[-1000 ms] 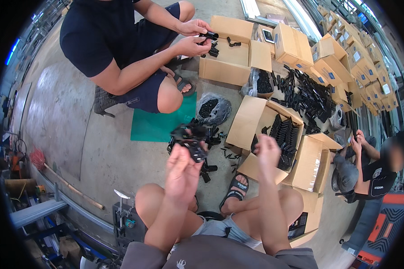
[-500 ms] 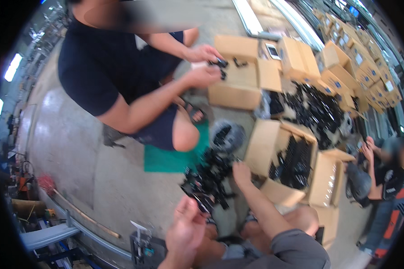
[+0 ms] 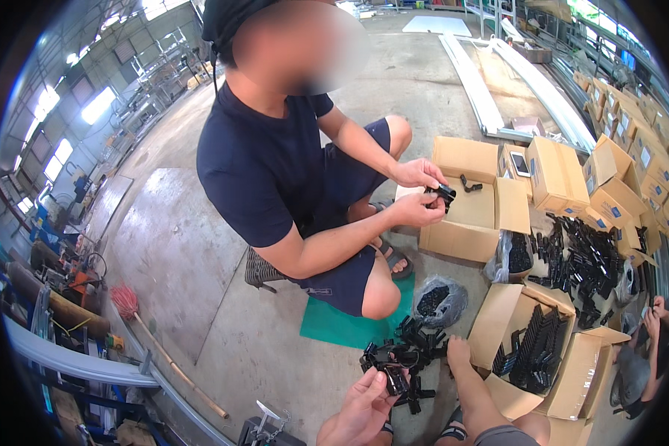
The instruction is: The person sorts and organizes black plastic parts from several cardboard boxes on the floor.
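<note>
The left hand [image 3: 364, 409] comes up from the lower edge with its fingers curled around a small black plastic part [image 3: 395, 380], the grip closed on it at the near edge of a pile of black parts [image 3: 405, 357] lying on the concrete floor [image 3: 186, 253]. The right hand [image 3: 457, 349] reaches down into the far side of that same pile; its fingers are buried among the pieces, so I cannot tell whether its grip is wide or narrow. The pile sits just in front of a green mat [image 3: 342, 323] and beside a clear bag of black parts [image 3: 438, 301].

To the right of the right forearm stands an open cardboard box [image 3: 531, 346] packed with black brackets. Farther right, loose black pieces [image 3: 583, 264] are spread on the floor between more boxes.

Across the pile a person in a dark shirt [image 3: 267, 171] squats on the mat, both of their hands joined on a small black part [image 3: 442, 193] over another open carton [image 3: 472, 215]. A broom [image 3: 156, 342] lies on the floor at the left.
</note>
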